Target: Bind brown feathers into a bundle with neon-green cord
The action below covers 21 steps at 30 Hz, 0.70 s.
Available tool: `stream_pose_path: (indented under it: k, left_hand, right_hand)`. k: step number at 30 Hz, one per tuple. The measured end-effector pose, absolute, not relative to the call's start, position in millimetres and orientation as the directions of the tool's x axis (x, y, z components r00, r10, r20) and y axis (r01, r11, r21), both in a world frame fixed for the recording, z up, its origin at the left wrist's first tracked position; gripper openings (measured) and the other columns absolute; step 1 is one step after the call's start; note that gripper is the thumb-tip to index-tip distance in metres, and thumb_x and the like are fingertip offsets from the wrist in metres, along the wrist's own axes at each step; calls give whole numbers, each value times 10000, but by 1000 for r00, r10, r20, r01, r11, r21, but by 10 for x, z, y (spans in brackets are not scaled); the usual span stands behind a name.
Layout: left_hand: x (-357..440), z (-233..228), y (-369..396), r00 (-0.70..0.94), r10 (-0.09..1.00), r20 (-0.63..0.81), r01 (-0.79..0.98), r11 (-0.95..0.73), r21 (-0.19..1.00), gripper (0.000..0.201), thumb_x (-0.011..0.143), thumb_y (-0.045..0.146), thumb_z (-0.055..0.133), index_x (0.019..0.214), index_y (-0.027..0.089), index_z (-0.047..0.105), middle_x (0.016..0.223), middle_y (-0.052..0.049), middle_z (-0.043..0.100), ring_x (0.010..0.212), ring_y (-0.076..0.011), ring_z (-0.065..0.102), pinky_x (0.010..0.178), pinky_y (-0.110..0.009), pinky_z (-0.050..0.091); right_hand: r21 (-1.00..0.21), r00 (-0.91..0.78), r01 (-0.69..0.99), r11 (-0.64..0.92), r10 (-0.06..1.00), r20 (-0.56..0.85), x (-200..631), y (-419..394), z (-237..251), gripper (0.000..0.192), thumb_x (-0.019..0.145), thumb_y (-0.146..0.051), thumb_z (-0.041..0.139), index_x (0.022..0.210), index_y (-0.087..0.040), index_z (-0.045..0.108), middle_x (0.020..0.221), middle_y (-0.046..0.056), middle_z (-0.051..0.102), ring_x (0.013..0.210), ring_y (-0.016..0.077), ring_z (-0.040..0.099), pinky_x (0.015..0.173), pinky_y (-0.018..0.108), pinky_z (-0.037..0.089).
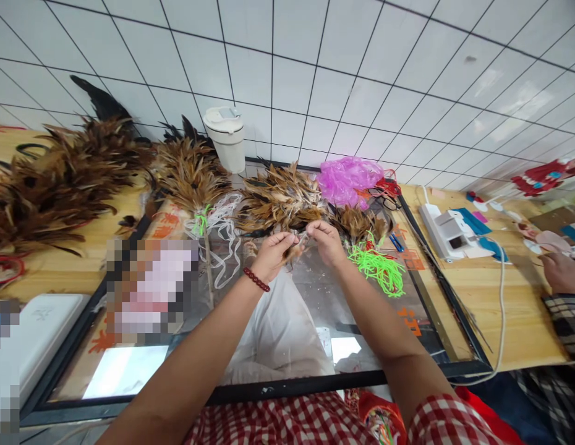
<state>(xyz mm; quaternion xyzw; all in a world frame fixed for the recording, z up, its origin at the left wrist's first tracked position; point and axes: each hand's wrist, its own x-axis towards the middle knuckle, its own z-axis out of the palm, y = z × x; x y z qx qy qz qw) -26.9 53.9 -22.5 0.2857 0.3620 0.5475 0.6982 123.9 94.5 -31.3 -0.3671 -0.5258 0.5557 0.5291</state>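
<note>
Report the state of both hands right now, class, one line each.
Left hand: closed, pinching small brown feathers.
Right hand: closed in a pinch; what it holds is too small to tell.

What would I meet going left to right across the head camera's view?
Big feather pile, feather bundle on a stick, the person's left hand, right hand, green strings, white plastic box, another person's hand.

Smooth, glossy clear panel (pixel 336 309) under both hands. Feather bunch (pixel 281 196) beyond left hand (pixel 274 253): rough, ragged. Purple bag (pixel 345 176) beyond right hand (pixel 325 242): shiny, crinkled plastic.
</note>
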Motion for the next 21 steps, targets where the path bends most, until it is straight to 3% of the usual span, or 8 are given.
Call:
stream_pose_path:
  k: [4,12,15,21]
  left_hand:
    - [-255,-224,538,125,965,-232,-583,260,770,334,570,357,840,689,114,643,750,-50,692,680,-137,656,706,-307,551]
    - [-246,-225,518,110,977,-184,-454,214,865,309,627,388,793,699,109,679,647,-59,677,648,-141,642,680,-286,525]
    - [-246,-237,523,121,987,-104,-430,146,891,306,652,386,771,588,111,652,636,-55,655,659,-128,627,676,-253,499]
    - [-204,-273,531,28,991,-130,-492,127,861,284,619,363,792,590,137,624,521,14,553,619,-127,614,705,-279,496]
  right_hand:
    - [-958,-247,-255,135,948,200,1263,947,-294,116,694,-285,742,653,-195,682,695,-13,591,665,110,532,657,258,427]
    - [-959,-233,-131,253,932,277,1229,917,-294,132,669,-319,791,706,-217,716,743,-1,595,708,122,550,662,279,460]
    - [-962,-251,-117,245,930,267,1230,926,-306,175,668,-357,790,723,-212,710,762,3,596,686,118,551,642,279,468]
    - [-971,-204,-134,198,953,223,1217,918,-284,262,665,-428,780,768,-207,684,716,-12,597,671,110,541,649,261,467]
